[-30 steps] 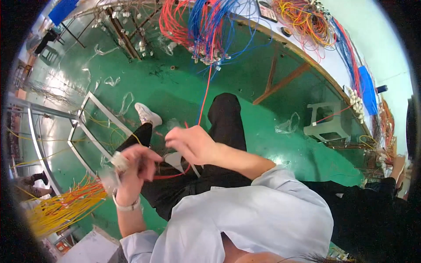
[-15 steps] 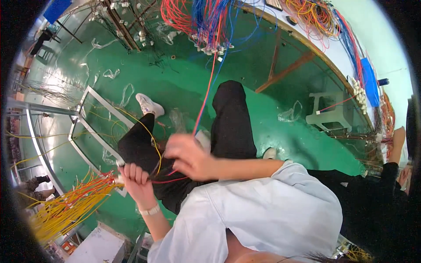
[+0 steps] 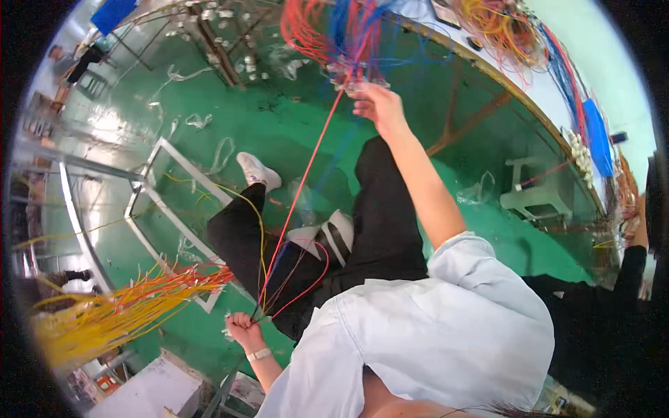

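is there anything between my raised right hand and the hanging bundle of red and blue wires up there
Nothing visible. The right hand is raised right at the lower end of the hanging red and blue wires, fingers at their tips. A red wire runs taut from there down to the left hand, which grips it.

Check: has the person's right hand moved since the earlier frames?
Yes. The right hand has gone from beside the left hand at the lap, up and away along the red wire to the hanging red and blue wire bundle.
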### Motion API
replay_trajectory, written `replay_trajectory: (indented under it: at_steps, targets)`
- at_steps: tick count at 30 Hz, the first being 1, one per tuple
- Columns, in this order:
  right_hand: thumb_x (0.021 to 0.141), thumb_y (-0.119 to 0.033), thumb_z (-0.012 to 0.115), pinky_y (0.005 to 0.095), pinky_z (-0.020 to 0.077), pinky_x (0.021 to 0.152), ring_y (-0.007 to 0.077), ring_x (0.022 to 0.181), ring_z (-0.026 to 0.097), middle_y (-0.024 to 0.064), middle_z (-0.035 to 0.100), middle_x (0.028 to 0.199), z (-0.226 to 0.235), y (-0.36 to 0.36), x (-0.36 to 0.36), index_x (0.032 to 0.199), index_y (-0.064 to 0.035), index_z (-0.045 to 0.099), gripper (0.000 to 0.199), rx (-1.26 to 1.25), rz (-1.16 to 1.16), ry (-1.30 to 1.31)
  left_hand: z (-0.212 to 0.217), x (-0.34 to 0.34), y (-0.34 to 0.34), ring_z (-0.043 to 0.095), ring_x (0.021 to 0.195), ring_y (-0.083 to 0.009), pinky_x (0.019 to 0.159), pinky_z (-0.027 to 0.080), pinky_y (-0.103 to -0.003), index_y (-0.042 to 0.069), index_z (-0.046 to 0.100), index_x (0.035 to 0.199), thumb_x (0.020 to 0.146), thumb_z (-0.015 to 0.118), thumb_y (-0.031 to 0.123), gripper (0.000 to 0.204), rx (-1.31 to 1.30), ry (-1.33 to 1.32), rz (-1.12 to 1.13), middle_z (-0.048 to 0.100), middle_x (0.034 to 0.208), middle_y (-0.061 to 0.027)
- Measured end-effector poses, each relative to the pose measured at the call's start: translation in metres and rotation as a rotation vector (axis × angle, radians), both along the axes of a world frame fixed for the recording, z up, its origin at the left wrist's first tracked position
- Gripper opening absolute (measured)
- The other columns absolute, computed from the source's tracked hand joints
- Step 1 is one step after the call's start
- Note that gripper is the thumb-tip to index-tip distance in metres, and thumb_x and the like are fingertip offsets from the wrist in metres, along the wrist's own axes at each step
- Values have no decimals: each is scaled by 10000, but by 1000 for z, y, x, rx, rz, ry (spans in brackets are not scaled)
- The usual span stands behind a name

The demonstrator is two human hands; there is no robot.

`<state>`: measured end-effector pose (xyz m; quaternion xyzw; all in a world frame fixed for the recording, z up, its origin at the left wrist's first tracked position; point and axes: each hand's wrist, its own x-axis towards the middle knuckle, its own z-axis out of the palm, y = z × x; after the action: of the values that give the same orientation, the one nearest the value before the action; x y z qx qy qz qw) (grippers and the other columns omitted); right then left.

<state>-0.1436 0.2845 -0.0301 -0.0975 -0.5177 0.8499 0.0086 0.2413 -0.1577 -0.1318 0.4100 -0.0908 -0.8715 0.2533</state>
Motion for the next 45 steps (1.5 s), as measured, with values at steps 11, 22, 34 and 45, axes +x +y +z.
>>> replay_trajectory:
  at_steps: [11,22,34,45]
  targets:
    - [881,-209,626,310,521,737,217,829,638,150,648,946,-59,-87,19,1137,27,486,375,51,-4,-142,-7,23,-3,191,397,-81,355,134,-255,165,383,640,929,513,263,332,-145,-228,-32,221,495,64]
    - [871,-158,487,314,448,538,206,612,558,69,597,705,38,-86,51,776,-64,661,219,1094,-65,654,63,-32,17,242,456,-14,379,175,-184,33,606,1061,948,499,288,299,-384,-95,-418,450,663,67]
    - [865,-202,591,344,490,674,251,721,635,122,666,812,18,-85,170,912,-54,683,181,686,1023,137,141,-180,134,273,470,-10,411,179,-203,28,637,1007,965,495,244,262,-667,154,-1033,375,591,80]
    - [841,-217,557,430,496,713,336,799,637,138,667,827,-18,-95,210,881,-73,664,184,915,1330,439,134,-187,90,258,435,-11,386,182,-180,11,620,990,990,423,321,368,-251,134,-1068,453,666,63]
